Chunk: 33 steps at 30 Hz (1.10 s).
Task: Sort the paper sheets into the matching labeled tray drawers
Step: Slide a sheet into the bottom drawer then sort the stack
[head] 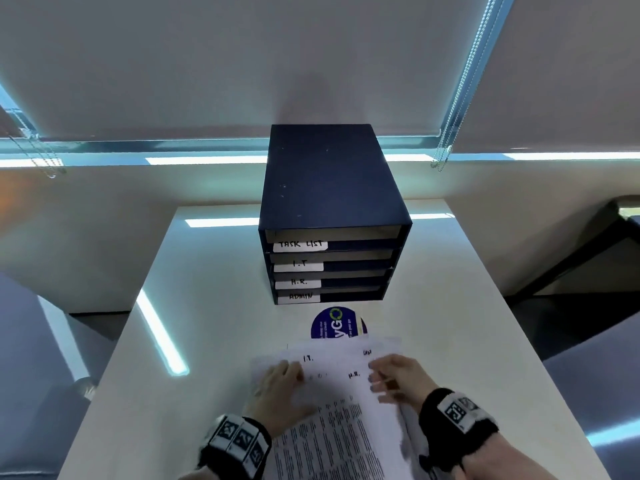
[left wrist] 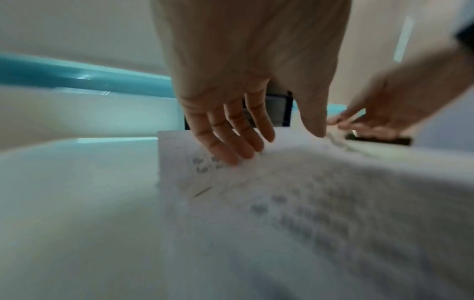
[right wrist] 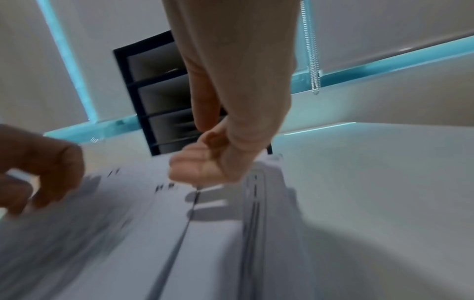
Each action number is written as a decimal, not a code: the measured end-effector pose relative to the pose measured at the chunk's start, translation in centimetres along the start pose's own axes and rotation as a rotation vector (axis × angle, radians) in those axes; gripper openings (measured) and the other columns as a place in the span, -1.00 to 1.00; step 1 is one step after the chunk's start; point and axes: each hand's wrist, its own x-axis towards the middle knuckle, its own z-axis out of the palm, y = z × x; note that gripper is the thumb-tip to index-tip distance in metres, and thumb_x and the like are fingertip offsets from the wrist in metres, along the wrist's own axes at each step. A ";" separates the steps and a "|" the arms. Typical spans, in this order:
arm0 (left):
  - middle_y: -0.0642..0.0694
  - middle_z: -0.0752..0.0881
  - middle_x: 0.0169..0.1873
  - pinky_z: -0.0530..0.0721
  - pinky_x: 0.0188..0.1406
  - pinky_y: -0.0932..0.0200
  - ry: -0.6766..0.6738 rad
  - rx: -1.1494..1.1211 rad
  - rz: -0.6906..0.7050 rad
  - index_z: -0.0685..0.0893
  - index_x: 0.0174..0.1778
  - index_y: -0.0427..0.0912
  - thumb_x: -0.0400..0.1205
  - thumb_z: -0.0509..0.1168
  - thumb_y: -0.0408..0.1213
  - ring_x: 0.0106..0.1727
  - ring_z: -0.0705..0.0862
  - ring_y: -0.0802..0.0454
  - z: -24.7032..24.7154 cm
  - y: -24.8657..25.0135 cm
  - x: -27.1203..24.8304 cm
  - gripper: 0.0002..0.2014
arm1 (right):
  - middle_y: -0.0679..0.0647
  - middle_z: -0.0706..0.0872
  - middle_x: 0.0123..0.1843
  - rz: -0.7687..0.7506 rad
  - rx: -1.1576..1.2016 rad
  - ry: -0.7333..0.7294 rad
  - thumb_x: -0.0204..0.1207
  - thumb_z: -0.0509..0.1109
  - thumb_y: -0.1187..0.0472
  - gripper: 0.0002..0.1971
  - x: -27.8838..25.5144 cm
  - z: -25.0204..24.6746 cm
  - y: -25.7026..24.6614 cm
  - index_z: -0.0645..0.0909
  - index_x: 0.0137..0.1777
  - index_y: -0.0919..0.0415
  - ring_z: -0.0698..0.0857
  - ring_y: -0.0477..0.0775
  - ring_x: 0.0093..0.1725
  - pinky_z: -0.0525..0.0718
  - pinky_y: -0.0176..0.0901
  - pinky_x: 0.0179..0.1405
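A dark blue drawer unit (head: 332,188) stands at the back of the white table (head: 207,306). Its trays carry the labels TASK LIST (head: 300,244), I.T (head: 298,265), H.R. (head: 298,283) and ADMIN (head: 300,296), top to bottom. A fanned pile of printed paper sheets (head: 339,427) lies at the table's near edge; handwritten "I.T." and "H.R." show on two of them. My left hand (head: 280,382) presses straight fingers (left wrist: 231,150) on the sheets (left wrist: 307,203). My right hand (head: 394,379) rests on the pile's right side, its fingers (right wrist: 195,168) curled, with no sheet seen between them.
A round blue sticker (head: 337,325) lies on the table between the drawer unit and the sheets. The table drops off to dark floor at left and right. Blinds with bead chains (head: 457,98) hang behind the unit (right wrist: 143,81).
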 end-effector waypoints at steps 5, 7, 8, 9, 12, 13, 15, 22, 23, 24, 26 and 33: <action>0.11 0.38 -0.14 0.32 -0.12 0.20 -0.012 0.079 -0.050 0.30 -0.27 0.19 0.45 0.34 0.05 -0.01 0.42 0.09 0.7 -1.0 -1.7 -0.72 | 0.08 0.53 -0.49 0.015 -0.231 0.044 0.44 0.41 0.46 -0.76 -2.4 0.8 5.4 0.60 0.10 0.31 0.46 -0.04 -0.62 0.43 -0.31 -0.53; 0.09 0.43 -0.22 0.37 -0.22 0.22 -0.039 -0.053 0.012 0.34 -0.38 0.13 0.50 0.29 -0.09 -0.14 0.47 0.11 -0.1 -0.4 -1.9 -0.76 | 0.06 0.54 -0.41 -0.037 -0.252 0.038 0.39 0.48 0.42 -0.67 -3.4 1.0 5.5 0.56 0.13 0.24 0.54 0.00 -0.44 0.51 -0.26 -0.36; 0.12 0.47 -0.27 0.41 -0.25 0.24 -0.039 -0.133 0.064 0.40 -0.37 0.10 0.52 0.29 -0.12 -0.23 0.50 0.16 -0.7 -0.1 -2.0 -0.79 | 0.07 0.55 -0.31 -0.053 -0.232 0.043 0.39 0.50 0.40 -0.67 -4.0 1.0 5.2 0.54 0.12 0.22 0.57 0.02 -0.31 0.53 -0.24 -0.30; 0.12 0.52 -0.34 0.44 -0.30 0.28 -0.027 -0.211 0.100 0.46 -0.36 0.08 0.52 0.33 -0.12 -0.33 0.50 0.24 -1.5 0.2 -2.3 -0.81 | 0.09 0.57 -0.20 -0.047 -0.233 0.021 0.41 0.50 0.37 -0.68 -4.6 1.0 4.8 0.53 0.12 0.23 0.60 0.05 -0.17 0.55 -0.26 -0.25; 0.11 0.59 -0.50 0.42 -0.44 0.43 0.103 -0.419 0.121 0.61 -0.40 0.03 0.46 0.47 -0.13 -0.50 0.49 0.29 -4.1 0.8 -2.6 -0.82 | 0.14 0.66 0.04 -0.003 -0.229 -0.066 0.46 0.50 0.12 -0.33 -5.6 0.2 4.4 0.37 0.52 0.33 0.64 0.03 0.05 0.62 -0.15 0.04; 0.10 0.60 -0.51 0.43 -0.48 0.44 0.145 -0.475 0.102 0.66 -0.40 -0.02 0.43 0.51 -0.16 -0.53 0.48 0.30 -5.1 0.9 -2.6 -0.84 | 0.11 0.64 0.01 0.005 -0.171 -0.059 0.51 0.46 0.11 -0.26 -5.9 -0.1 4.4 0.23 0.61 0.31 0.62 -0.02 0.01 0.60 -0.16 0.01; 0.00 0.64 -0.49 0.44 -0.57 0.46 0.207 -0.640 0.051 0.74 -0.31 -0.16 0.42 0.54 -0.25 -0.60 0.48 0.30 -6.9 1.2 -2.7 -0.89 | 0.18 0.62 0.19 -0.020 -0.056 -0.060 0.58 0.41 0.18 -0.28 -6.8 -0.4 3.9 0.14 0.65 0.29 0.61 0.04 0.18 0.56 -0.08 0.17; -0.49 0.66 0.20 0.69 0.13 -0.13 -0.135 -1.734 -0.233 0.57 0.27 -0.44 0.77 0.02 -0.24 0.14 0.72 -0.25 -8.2 0.2 -3.5 -0.63 | 0.25 0.40 0.59 -0.169 0.167 -0.079 -0.11 0.78 -0.16 0.26 -3.2 -2.4 5.4 0.28 0.60 0.21 0.48 0.23 0.52 0.36 0.33 0.54; -0.47 0.67 0.18 0.71 0.08 -0.14 -0.141 -1.777 -0.254 0.57 0.26 -0.43 0.78 -0.01 -0.22 0.08 0.75 -0.24 -8.2 0.4 -3.6 -0.61 | 0.27 0.38 0.60 -0.170 0.183 -0.084 -0.14 0.78 -0.16 0.28 -1.9 -2.8 6.1 0.27 0.60 0.22 0.47 0.24 0.53 0.37 0.34 0.53; -0.46 0.68 0.16 0.72 0.03 -0.14 -0.126 -1.796 -0.271 0.57 0.26 -0.43 0.78 -0.02 -0.21 0.03 0.76 -0.23 -8.3 0.6 -3.7 -0.61 | 0.29 0.36 0.60 -0.181 0.180 -0.077 -0.17 0.79 -0.16 0.30 -3.0 -2.4 5.3 0.27 0.60 0.24 0.46 0.26 0.52 0.36 0.35 0.53; -0.48 0.66 0.18 0.71 0.03 -0.13 -0.088 -1.811 -0.298 0.54 0.28 -0.45 0.78 -0.02 -0.21 0.04 0.74 -0.26 -8.3 0.8 -3.8 -0.61 | 0.32 0.37 0.59 -0.219 0.212 -0.077 -0.22 0.80 -0.14 0.35 -3.6 -2.3 5.1 0.26 0.60 0.28 0.47 0.27 0.52 0.36 0.36 0.53; -0.50 0.66 0.13 0.55 0.25 -0.21 -0.024 -1.731 -0.305 0.52 0.23 -0.44 0.79 -0.03 -0.23 0.08 0.66 -0.31 -8.2 1.0 -3.6 -0.64 | 0.34 0.48 0.52 -0.228 0.273 -0.143 -0.26 0.81 -0.13 0.38 -5.8 -1.1 3.2 0.26 0.60 0.36 0.54 0.25 0.46 0.36 0.29 0.55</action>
